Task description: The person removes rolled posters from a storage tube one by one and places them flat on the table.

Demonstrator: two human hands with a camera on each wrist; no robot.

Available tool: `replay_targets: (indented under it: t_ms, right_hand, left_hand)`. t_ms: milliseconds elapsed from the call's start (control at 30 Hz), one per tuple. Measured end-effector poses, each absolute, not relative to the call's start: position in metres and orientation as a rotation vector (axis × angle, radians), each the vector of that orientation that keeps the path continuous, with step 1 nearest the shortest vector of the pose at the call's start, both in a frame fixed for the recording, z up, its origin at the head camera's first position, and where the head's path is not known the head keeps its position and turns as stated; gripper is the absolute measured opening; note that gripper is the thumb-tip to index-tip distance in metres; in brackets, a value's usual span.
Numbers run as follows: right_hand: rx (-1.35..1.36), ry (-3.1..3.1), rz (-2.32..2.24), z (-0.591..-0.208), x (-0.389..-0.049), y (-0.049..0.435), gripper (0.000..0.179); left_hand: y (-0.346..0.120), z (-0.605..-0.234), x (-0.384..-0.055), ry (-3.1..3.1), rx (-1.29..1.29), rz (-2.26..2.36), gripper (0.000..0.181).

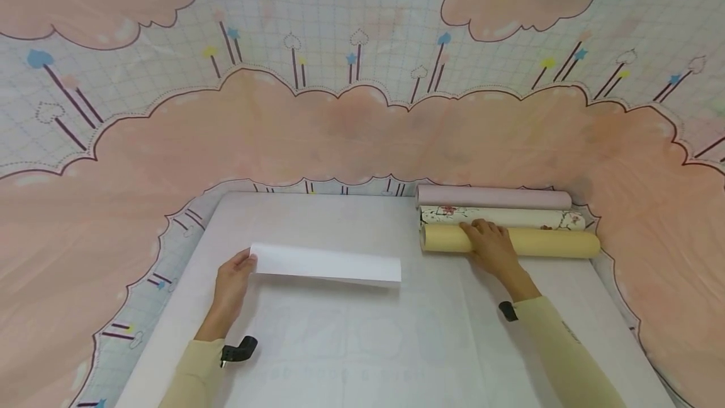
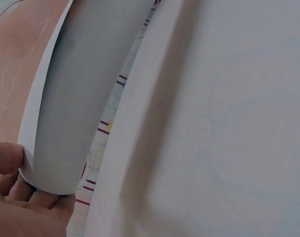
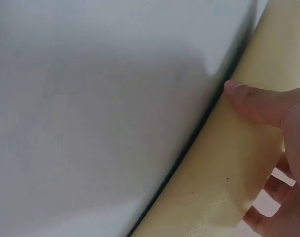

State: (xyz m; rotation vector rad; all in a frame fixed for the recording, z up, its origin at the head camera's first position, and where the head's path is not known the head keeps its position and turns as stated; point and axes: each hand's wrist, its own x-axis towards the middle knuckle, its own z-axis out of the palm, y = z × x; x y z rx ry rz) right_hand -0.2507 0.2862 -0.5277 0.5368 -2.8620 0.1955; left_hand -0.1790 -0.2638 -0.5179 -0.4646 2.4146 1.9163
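My left hand [image 1: 232, 279] pinches the left end of a long white strip of paper [image 1: 325, 265], held above the table. In the left wrist view the strip [image 2: 85, 98] is folded or curled lengthwise, thumb on one side and fingers beneath. My right hand [image 1: 491, 247] grips the yellow roll [image 1: 552, 243], thumb [image 3: 253, 98] and fingers on opposite sides of it. Behind that roll lies a white roll with a red flower print [image 1: 498, 216], and behind this a pale pink roll [image 1: 493, 196].
The rolls lie side by side along the back right edge of the white-covered table [image 1: 340, 345]. A patterned cloth with pink clouds [image 1: 362, 124] hangs behind and around the table. Each wrist bears a small black camera [image 1: 240, 349].
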Motion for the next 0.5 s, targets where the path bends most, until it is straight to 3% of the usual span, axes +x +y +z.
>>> replay_targets:
  t_ms: [500]
  right_hand:
    - [0.386,-2.877,0.262,-0.514,-0.231,0.264,0.065]
  left_hand:
    - [-0.248,-0.521,-0.185,2.381,-0.419,1.887,0.053]
